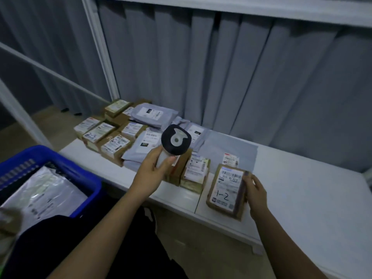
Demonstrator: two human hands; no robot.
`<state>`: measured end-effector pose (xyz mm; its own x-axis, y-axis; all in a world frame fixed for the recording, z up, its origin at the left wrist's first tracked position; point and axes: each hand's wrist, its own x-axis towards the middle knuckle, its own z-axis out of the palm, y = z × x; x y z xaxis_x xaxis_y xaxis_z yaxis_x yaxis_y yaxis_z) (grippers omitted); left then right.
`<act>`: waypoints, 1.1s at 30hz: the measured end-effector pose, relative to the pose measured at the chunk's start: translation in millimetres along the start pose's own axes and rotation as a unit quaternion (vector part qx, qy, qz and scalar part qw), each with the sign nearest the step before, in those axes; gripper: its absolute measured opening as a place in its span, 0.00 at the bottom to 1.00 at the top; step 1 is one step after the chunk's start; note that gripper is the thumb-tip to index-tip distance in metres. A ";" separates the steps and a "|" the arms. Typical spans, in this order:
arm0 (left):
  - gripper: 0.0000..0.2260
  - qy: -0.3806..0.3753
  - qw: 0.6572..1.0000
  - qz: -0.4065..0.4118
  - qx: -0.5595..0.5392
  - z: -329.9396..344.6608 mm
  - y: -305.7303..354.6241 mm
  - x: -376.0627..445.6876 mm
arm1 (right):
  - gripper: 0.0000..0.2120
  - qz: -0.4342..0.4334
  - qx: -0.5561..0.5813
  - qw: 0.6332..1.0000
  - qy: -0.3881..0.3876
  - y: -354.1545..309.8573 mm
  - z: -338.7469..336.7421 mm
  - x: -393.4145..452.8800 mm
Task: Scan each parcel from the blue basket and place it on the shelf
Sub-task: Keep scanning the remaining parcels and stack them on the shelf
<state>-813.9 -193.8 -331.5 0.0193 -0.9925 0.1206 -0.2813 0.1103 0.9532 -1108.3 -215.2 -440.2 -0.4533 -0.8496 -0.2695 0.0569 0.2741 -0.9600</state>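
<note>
Handwritten "1-2" on brown parcel [227, 190], "2-3" on left box [98, 132]

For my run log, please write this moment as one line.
left hand: holds scanner | right hand: grips brown parcel marked 1-2 on shelf | blue basket: silver parcel remains

arms: two bare forearms rising from the bottom edge, no sleeves in view | left hand [150, 174]: no glove, ring or watch visible | right hand [256, 195]: likewise bare, wrist unadorned | clothing: dark, near-black garment [128, 244] filling the lower centre of the frame between the arms, no markings readable
</note>
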 end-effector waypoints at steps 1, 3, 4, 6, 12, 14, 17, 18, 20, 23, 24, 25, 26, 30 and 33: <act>0.11 -0.001 1.000 0.000 0.002 3.9 -2.0 1.2 | 0.22 0.013 -0.017 1.000 -0.004 5.6 1.5 4.6; 0.10 0.003 1.000 -0.001 0.003 9.0 -6.2 3.0 | 0.29 0.027 -0.044 0.999 -0.007 10.9 8.1 5.4; 0.10 0.007 1.000 -0.004 0.002 10.8 -6.5 3.4 | 0.29 0.024 -0.059 0.998 -0.017 15.7 10.5 7.4; 0.08 0.012 1.000 -0.007 0.004 11.7 -8.2 4.1 | 0.22 0.000 -0.083 0.995 -0.046 17.6 13.7 3.2; 0.15 0.032 0.999 -0.035 0.023 7.4 -15.9 7.8 | 0.48 -0.069 -0.212 0.974 -0.038 55.0 3.6 -27.2; 0.15 0.033 0.998 -0.038 0.026 9.3 -15.6 7.4 | 0.48 -0.052 -0.222 0.972 -0.049 56.0 6.3 -39.3; 0.14 0.025 0.999 -0.035 0.032 13.2 -11.2 5.8 | 0.34 -0.063 -0.183 0.979 -0.069 49.6 14.4 -36.1; 0.14 0.022 0.999 -0.031 0.031 13.7 -9.7 4.8 | 0.31 -0.067 -0.188 0.977 -0.072 45.6 17.1 -33.3; 0.14 0.019 0.999 -0.022 0.025 12.6 -8.2 3.0 | 0.24 -0.078 -0.190 0.976 -0.073 39.0 20.7 -31.0; 0.11 0.029 0.999 -0.027 0.015 5.5 -10.3 1.4 | 0.15 -0.132 -0.208 0.968 -0.038 35.5 21.9 -36.7; 0.10 0.036 0.999 -0.027 0.010 1.9 -9.6 0.9 | 0.14 -0.150 -0.221 0.963 -0.025 35.1 22.9 -39.9; 0.10 0.045 0.999 -0.027 0.007 -2.7 -9.4 1.4 | 0.15 -0.167 -0.233 0.958 -0.026 34.3 24.4 -43.7; 0.10 0.053 0.998 -0.023 0.008 -7.6 -7.5 1.4 | 0.17 -0.187 -0.246 0.951 -0.030 31.3 28.4 -47.4; 0.11 0.090 0.996 -0.015 0.026 -27.8 7.8 -1.3 | 0.21 -0.252 -0.239 0.935 -0.070 -6.0 65.3 -75.7; 0.09 0.132 0.991 -0.010 0.020 -49.4 19.0 -6.2 | 0.18 -0.297 -0.211 0.922 -0.133 -39.1 105.2 -94.5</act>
<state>-771.9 -183.0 -300.4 0.2730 -0.9459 0.1755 -0.3159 0.0842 0.9451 -974.0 -193.1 -385.2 -0.0554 -0.9715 0.2306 -0.5083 -0.1714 -0.8440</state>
